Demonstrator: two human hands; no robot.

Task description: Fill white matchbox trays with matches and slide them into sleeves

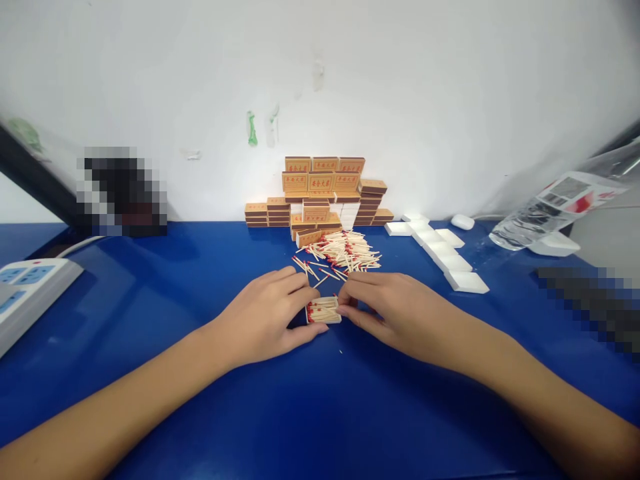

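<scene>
A small white matchbox tray (324, 320) full of red-tipped matches lies on the blue table in front of me. My left hand (275, 307) holds it from the left, thumb at the near edge and fingers at the far side. At the tray's right end is my right hand (377, 303), its thumb and fingertips pinched together; what they hold, if anything, is hidden. Just beyond both hands spreads a pile of loose matches (350, 252) with red heads. Behind the pile stand stacked brown matchboxes (323, 181).
Empty white trays (440, 250) lie in a cluster at the right, near a tilted plastic bottle (545, 207). A white power strip (37, 283) sits at the left edge. Blurred-out objects flank the table (300, 413), and a white wall (425, 100) rises behind it.
</scene>
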